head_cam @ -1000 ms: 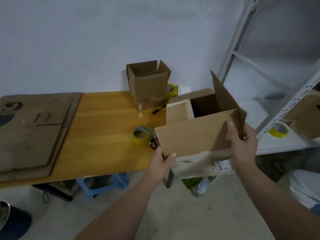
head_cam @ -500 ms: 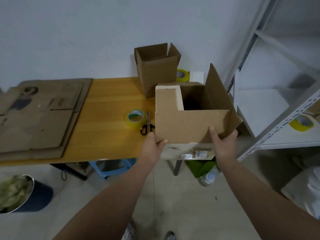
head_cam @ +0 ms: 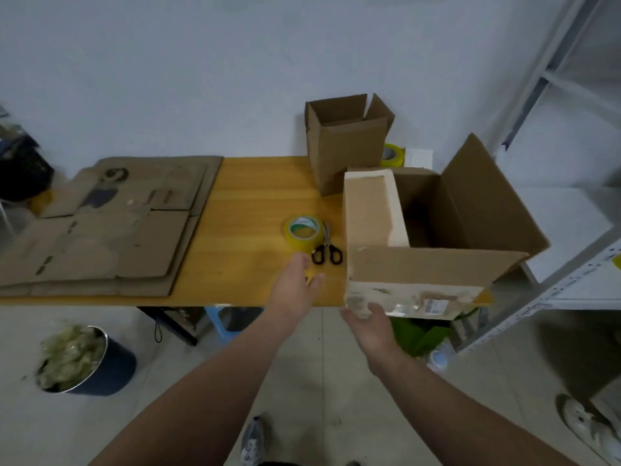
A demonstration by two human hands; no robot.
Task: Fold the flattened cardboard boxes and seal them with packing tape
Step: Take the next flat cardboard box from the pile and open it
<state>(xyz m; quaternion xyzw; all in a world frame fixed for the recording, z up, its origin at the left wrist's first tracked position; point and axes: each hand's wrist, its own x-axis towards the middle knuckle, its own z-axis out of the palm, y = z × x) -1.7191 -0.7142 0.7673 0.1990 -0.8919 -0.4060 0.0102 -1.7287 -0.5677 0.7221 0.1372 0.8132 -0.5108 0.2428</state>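
A large open cardboard box (head_cam: 420, 270) rests on the right end of the wooden table (head_cam: 248, 203), its flaps standing up. My right hand (head_cam: 368, 322) is at its lower front left corner, fingers apart, touching or just below the edge. My left hand (head_cam: 295, 284) hovers open over the table, just in front of a yellow tape roll (head_cam: 302, 232) and black-handled scissors (head_cam: 326, 250). A smaller open box (head_cam: 346, 142) stands upright at the back. Flattened cardboard boxes (head_cam: 107, 223) lie stacked on the table's left part.
A second yellow tape roll (head_cam: 392, 155) sits behind the small box. A white metal shelf rack (head_cam: 571, 203) stands to the right. Under the table are a blue stool (head_cam: 232, 322) and a green bag (head_cam: 416, 334); a dark bin (head_cam: 84, 361) full of scraps stands on the floor at left.
The large box went from held in the air to resting on the table. My left hand let go and moved left toward the tape; my right hand slid to the box's lower left corner.
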